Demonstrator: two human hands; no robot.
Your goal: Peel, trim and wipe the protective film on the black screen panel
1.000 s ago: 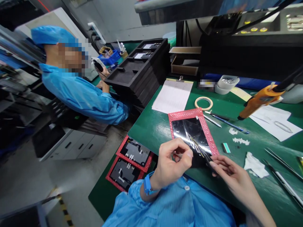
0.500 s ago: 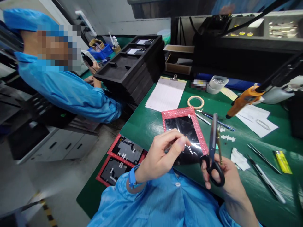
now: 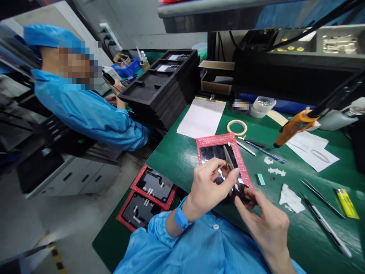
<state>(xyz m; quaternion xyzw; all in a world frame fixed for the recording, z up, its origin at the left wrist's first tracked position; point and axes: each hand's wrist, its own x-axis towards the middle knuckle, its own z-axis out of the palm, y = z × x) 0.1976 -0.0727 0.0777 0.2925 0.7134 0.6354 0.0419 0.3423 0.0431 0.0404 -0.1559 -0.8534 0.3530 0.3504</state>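
My right hand point(image 3: 265, 215) grips the dark handles of a pair of scissors point(image 3: 229, 154), whose blades point away and up over a glossy black panel point(image 3: 209, 152). My left hand point(image 3: 209, 186) is closed beside the blades, thumb and fingers pinched; what they hold is hidden. A narrow brass-coloured piece point(image 3: 229, 166) shows by the blades at these fingertips. Under the panel lies a red bubble-wrap bag point(image 3: 242, 163). Right of it, a small green-and-white block point(image 3: 260, 179) lies on the green mat, near torn white scraps point(image 3: 291, 198).
Tweezers point(image 3: 323, 198) and a silver-and-black tool point(image 3: 326, 224) lie at right, with a yellow packet point(image 3: 347, 203). An orange screwdriver point(image 3: 295, 127) hangs low. Beyond are a tape roll point(image 3: 237, 128), clipboard point(image 3: 201, 118) and black trays point(image 3: 168, 99). A co-worker point(image 3: 85, 110) sits left.
My right hand has brought the scissors left to my left hand, over the panel. My left hand has shifted right. The green-and-white block has come into fuller view.
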